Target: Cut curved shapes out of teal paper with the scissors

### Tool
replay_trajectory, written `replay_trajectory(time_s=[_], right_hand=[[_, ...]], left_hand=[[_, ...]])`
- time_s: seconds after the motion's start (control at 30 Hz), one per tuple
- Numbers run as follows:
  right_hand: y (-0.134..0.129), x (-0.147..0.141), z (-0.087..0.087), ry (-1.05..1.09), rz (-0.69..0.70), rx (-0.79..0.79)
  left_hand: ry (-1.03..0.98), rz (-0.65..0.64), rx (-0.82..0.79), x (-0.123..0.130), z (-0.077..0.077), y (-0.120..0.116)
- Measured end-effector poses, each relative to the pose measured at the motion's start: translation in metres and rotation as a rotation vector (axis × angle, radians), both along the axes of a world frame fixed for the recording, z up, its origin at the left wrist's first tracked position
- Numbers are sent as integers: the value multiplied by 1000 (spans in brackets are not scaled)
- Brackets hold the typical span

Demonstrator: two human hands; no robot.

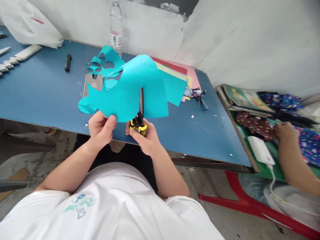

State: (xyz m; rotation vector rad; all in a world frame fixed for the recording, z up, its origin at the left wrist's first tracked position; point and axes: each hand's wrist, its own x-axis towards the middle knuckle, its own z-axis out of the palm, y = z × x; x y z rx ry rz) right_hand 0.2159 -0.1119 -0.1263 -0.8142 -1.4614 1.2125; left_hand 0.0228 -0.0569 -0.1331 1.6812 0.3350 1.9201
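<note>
A large turquoise sheet (pixel 125 96) with a curved cut edge is held above the blue table. My left hand (pixel 101 129) pinches its lower left edge between thumb and fingers. In my right hand (pixel 146 136) are scissors (pixel 138 125) with black and yellow handles; one dark blade shows in front of the sheet, at the cut. Behind the held sheet lie turquoise scraps with round holes (pixel 107 61), and a round turquoise piece (pixel 85 105) is at its left. A grey phone-like object (pixel 93 83) is partly covered by the turquoise paper.
Coloured sheets (pixel 192 75) lie behind on the blue table (pixel 50 93). A bottle (pixel 116 30), a black cylinder (pixel 68 62) and a plastic bag (pixel 35 25) stand or lie toward the wall. At right, another person's hand (pixel 287 133) rests near fabric and a white device (pixel 261 150).
</note>
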Motion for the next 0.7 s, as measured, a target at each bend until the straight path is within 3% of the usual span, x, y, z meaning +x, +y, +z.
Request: replay_trajectory(time_s=[0.3, 0.7], right_hand=[[0, -2, 0, 2, -24, 16], [-3, -2, 5, -1, -21, 11]], left_hand=[[-64, -16, 20, 0, 0, 5], [-76, 49, 8, -2, 22, -3]])
